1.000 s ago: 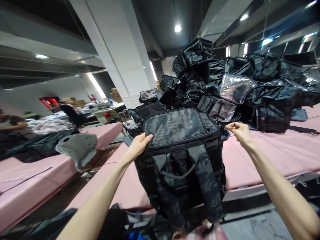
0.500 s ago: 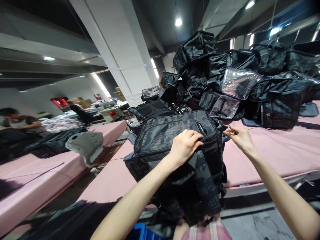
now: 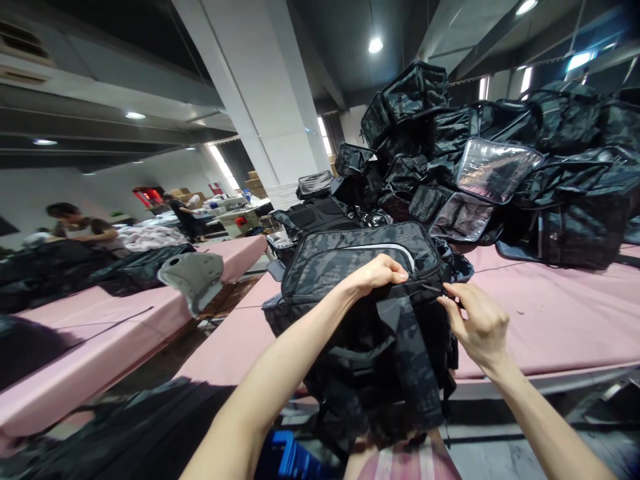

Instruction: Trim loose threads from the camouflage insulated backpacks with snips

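Observation:
A black and dark-grey camouflage backpack stands in front of me at the pink table's edge, its flat lid facing up and its straps toward me. My left hand is closed, pinching the lid's front edge near the right corner. Beyond it, a pale curved line runs along the seam of the lid pocket. At the front right corner, my right hand pinches what looks like a small zipper pull, with a glint of metal by the fingertips. Its exact shape is mostly hidden.
Many similar bags are heaped on the pink table behind and to the right. Left stand another pink table, a grey chair back and a seated person. Dark fabric and a blue crate are below.
My right hand has come nearer along the bag's right side to its front corner. My left fingers have curled tighter at the lid edge. The pale pocket line now shows. The view has shifted left.

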Demonstrator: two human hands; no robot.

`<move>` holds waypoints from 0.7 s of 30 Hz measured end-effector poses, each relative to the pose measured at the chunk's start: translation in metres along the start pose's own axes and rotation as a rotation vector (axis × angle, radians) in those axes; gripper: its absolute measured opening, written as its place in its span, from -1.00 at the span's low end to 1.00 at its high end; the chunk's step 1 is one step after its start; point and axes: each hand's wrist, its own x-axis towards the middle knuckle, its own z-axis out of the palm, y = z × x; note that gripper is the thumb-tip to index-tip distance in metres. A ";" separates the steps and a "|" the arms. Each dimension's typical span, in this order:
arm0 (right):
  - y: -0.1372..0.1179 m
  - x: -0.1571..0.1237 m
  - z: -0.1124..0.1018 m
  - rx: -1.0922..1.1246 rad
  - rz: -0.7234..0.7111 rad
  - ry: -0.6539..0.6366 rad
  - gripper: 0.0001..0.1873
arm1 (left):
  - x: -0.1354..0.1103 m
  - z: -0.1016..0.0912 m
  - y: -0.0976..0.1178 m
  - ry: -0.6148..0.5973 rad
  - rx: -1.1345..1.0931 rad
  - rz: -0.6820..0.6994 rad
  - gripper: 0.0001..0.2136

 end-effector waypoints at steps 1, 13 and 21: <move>-0.001 0.003 0.001 -0.031 -0.030 -0.003 -0.85 | 0.000 0.000 0.001 -0.009 -0.023 -0.016 -0.83; -0.002 0.021 -0.004 -0.144 -0.172 0.005 -0.94 | 0.002 0.001 0.001 0.001 -0.079 -0.030 -0.86; -0.001 0.023 -0.003 -0.176 -0.093 -0.149 -0.87 | 0.006 0.003 0.000 0.006 -0.059 -0.022 -0.89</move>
